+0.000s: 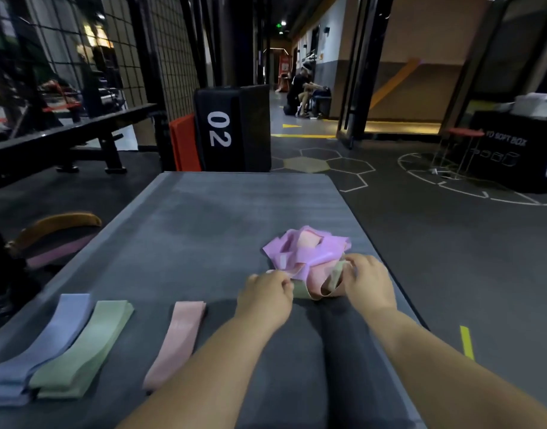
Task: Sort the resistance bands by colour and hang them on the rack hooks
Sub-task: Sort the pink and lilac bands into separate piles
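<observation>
— Where are the hands right now?

— Both at the near edge of the tangled pile (309,249), right of the bench's (219,218) middle. The left hand (266,297) pinches one end of a green band (300,293) and the right hand (369,283) has its fingers curled round the other end, so the band runs left to right between them.

— Is it free of the pile?

— I'd say not. Pink and purple loops lie over and through it, and I can't tell how far it's caught.

— Where does it go once it's out?

— Probably to the green stack (83,348), at the near left and well apart from the hands. It lies between the blue stack (49,342) and the pink stack (179,339), touching the blue one. All three lie with their long axes slanting from near left to far right.

— So which hand carries it?

— The left one is nearer. The band would need turning from crosswise to match that slant. I see no rack hooks from here.
</observation>
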Action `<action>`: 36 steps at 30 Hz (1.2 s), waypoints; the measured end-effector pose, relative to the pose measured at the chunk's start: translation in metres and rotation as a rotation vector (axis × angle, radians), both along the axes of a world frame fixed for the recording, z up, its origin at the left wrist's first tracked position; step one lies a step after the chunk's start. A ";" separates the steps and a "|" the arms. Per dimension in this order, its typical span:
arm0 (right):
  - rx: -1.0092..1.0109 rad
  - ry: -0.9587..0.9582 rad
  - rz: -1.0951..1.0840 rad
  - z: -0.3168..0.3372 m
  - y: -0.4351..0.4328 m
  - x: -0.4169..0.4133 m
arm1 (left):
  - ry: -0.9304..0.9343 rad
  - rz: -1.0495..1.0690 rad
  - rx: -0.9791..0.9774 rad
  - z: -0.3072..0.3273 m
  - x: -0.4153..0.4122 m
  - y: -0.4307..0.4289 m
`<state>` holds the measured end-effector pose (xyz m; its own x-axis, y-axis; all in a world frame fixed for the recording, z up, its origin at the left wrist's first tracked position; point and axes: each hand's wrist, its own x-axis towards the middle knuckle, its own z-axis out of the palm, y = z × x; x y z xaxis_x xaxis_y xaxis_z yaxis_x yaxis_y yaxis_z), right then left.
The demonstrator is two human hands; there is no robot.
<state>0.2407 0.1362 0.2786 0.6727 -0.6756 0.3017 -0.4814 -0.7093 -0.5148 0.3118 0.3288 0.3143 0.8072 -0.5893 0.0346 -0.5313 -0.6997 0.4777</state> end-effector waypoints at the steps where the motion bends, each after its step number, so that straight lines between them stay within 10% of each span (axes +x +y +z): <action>1: 0.044 -0.022 -0.014 0.001 -0.005 0.006 | 0.052 0.014 -0.017 0.002 0.008 -0.010; 16: 0.493 0.087 -0.106 -0.004 -0.082 0.086 | 0.136 0.111 0.134 -0.026 0.084 -0.069; 28: 0.803 -0.391 -0.146 -0.001 -0.089 0.068 | 0.132 0.174 -0.108 -0.019 0.092 -0.058; 36: 0.612 -0.588 -0.112 0.061 -0.063 0.007 | 0.161 0.197 -0.290 0.018 0.059 -0.017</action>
<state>0.2480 0.0729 0.3398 0.4409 -0.8864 0.1408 -0.0666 -0.1888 -0.9798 0.3710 0.3115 0.3323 0.9127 -0.4066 0.0405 -0.3021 -0.6047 0.7369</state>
